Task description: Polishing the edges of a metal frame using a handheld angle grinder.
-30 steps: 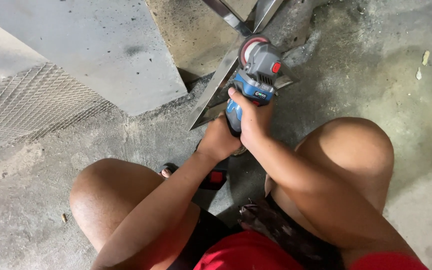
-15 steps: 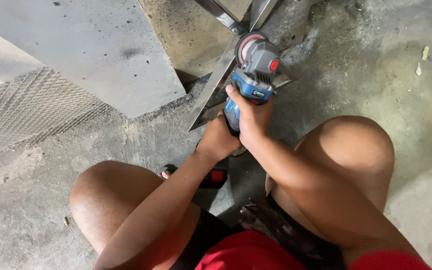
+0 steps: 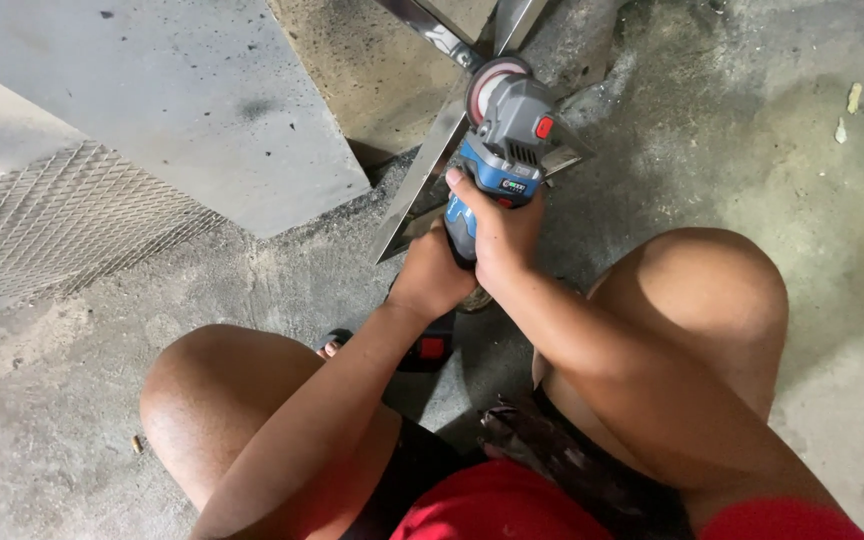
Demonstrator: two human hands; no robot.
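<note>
A blue and grey cordless angle grinder [image 3: 500, 150] points away from me, its round disc [image 3: 489, 84] at the far end over a shiny metal bar [image 3: 424, 180] lying on the concrete floor. My right hand [image 3: 500, 232] wraps the grinder's body from the right. My left hand [image 3: 430, 280] grips the rear of the handle just below it. The grinder's black battery end [image 3: 430, 350] with a red patch shows under my left wrist. I squat with both bare knees to either side.
More metal bars [image 3: 452, 30] cross at the top. A grey flat slab [image 3: 152, 100] and an expanded mesh sheet [image 3: 42, 225] lie at the left. Small scraps [image 3: 852, 100] dot the floor at the right. A sandalled toe [image 3: 332, 348] peeks between my legs.
The grinder and both hands have shifted slightly up and away along the metal bar; the grip is unchanged.
</note>
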